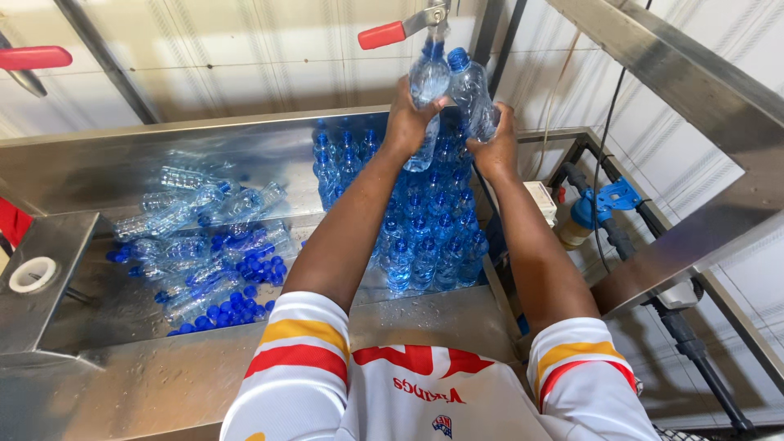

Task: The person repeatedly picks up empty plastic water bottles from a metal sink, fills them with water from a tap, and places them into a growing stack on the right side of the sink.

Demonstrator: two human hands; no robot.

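My left hand [408, 114] is raised and grips a clear plastic water bottle [427, 90], its neck up under a metal tap with a red lever [384, 34]. My right hand [494, 143] holds a second clear bottle with a blue cap [472, 90], tilted right beside the first. Below both hands, several filled blue-capped bottles [429, 237] stand packed together on the steel table [204, 371].
Several empty bottles [204, 212] lie on their sides at the left, with loose blue caps [245, 298] scattered in front. A white ring [33, 273] sits on a steel ledge at far left. Another red lever [33, 57] is at top left. Hoses and a blue fitting [612, 196] are at right.
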